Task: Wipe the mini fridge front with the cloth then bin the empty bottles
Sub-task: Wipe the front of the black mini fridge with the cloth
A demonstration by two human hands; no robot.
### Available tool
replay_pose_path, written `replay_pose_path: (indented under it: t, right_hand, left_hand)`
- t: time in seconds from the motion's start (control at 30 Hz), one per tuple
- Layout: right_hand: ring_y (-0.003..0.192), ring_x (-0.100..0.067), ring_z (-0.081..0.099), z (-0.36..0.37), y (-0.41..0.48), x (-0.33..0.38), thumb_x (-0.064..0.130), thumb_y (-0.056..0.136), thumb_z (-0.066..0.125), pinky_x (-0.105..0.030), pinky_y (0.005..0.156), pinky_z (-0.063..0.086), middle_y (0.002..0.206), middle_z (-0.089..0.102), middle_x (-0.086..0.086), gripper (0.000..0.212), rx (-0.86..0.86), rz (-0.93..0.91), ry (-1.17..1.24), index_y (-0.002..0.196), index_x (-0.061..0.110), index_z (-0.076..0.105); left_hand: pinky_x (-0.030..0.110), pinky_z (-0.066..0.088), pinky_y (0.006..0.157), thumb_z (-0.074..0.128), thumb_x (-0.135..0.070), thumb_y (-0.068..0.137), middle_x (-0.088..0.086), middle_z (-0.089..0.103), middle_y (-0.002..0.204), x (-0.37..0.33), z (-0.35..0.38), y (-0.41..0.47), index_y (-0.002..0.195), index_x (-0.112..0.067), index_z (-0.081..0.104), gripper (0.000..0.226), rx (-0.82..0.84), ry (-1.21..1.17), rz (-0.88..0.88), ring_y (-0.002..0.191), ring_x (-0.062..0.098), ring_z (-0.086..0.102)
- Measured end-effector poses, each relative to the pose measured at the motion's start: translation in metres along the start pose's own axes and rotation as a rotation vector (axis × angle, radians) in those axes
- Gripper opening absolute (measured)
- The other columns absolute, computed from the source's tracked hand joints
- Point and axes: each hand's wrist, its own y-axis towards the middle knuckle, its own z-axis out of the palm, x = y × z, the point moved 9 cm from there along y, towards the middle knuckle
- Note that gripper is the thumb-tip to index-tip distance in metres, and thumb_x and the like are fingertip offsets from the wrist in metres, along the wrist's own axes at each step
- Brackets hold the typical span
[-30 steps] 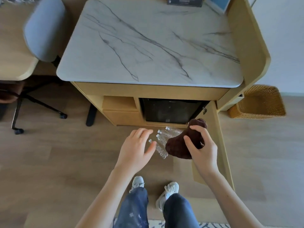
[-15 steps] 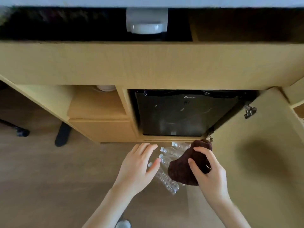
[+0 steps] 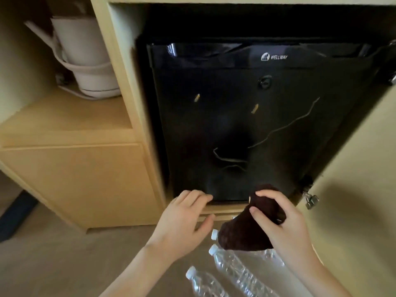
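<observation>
Low down, right hand (image 3: pixel 285 224) pinching brown cloth (image 3: pixel 246 232) before fridge door (image 3: pixel 246 125), left hand (image 3: pixel 182 221) spread beside it

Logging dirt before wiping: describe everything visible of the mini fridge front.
The mini fridge front is a glossy black door, shut, set in a wooden cabinet. White WELLWAY logo upper right, round fitting below. Two tan specks and thin pale streaks mark it. The left hand and cloth reach its lower edge; contact unclear.

right hand (image 3: pixel 285 224) gripping brown cloth (image 3: pixel 246 234), black mini fridge (image 3: pixel 246 125), bottles (image 3: pixel 233 271)
</observation>
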Motion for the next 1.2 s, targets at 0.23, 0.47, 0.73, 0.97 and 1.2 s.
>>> replay_pose_path:
  t: [0.23, 0.47, 0.73, 0.97, 1.2]
  right_hand:
    - [0.106, 0.004, 0.062, -0.022, 0.017, 0.063, 0.025, 0.083, 0.079, -0.019, 0.086, 0.053, 0.114, 0.068, 0.024, 0.037, -0.049, -0.108, -0.016, 0.115, 0.039, 0.067]
    - [0.1, 0.009, 0.062, -0.044, 0.044, 0.144, 0.024, 0.079, 0.082, -0.021, 0.074, 0.058, 0.112, 0.068, 0.028, 0.039, -0.157, -0.309, 0.081, 0.11, 0.044, 0.07]
    - [0.101, 0.007, 0.063, -0.042, 0.069, 0.227, 0.028, 0.081, 0.075, -0.01, 0.077, 0.054, 0.107, 0.067, 0.025, 0.03, -0.258, -0.624, 0.097, 0.109, 0.038, 0.067]
    - [0.104, 0.009, 0.059, -0.009, 0.091, 0.222, 0.011, 0.085, 0.076, -0.011, 0.09, 0.05, 0.109, 0.057, 0.017, 0.055, -0.436, -0.825, 0.017, 0.129, 0.029, 0.047]
    - [0.107, 0.01, 0.051, -0.004, 0.098, 0.208, 0.036, 0.086, 0.065, -0.007, 0.09, 0.046, 0.116, 0.042, 0.019, 0.058, -0.638, -0.886, 0.032, 0.135, 0.02, 0.04]
  left_hand:
    - [0.023, 0.045, 0.1, 0.042, -0.047, 0.095, -0.012, 0.057, 0.128, -0.029, -0.067, 0.036, 0.136, -0.022, 0.056, 0.05, -0.115, 0.012, 0.078, 0.12, 0.006, 0.049]
    - [0.016, 0.04, 0.105, 0.053, -0.042, 0.093, -0.009, 0.057, 0.133, -0.029, -0.164, 0.063, 0.137, -0.017, 0.055, 0.051, -0.498, 0.051, 0.184, 0.126, 0.005, 0.048]
    - [0.023, 0.019, 0.122, 0.062, -0.044, 0.087, -0.003, 0.032, 0.158, 0.0, -0.215, 0.09, 0.152, -0.013, 0.033, 0.078, -0.761, 0.029, 0.162, 0.15, 0.008, 0.022]
    - [0.023, 0.013, 0.123, 0.07, -0.04, 0.085, -0.006, 0.032, 0.159, 0.0, -0.207, 0.118, 0.152, -0.016, 0.035, 0.079, -0.742, 0.138, 0.199, 0.152, 0.009, 0.014]
    - [0.013, 0.011, 0.119, 0.075, -0.025, 0.086, -0.001, 0.04, 0.152, 0.002, -0.208, 0.112, 0.141, -0.013, 0.053, 0.06, -0.831, 0.137, 0.307, 0.15, 0.017, 0.023]
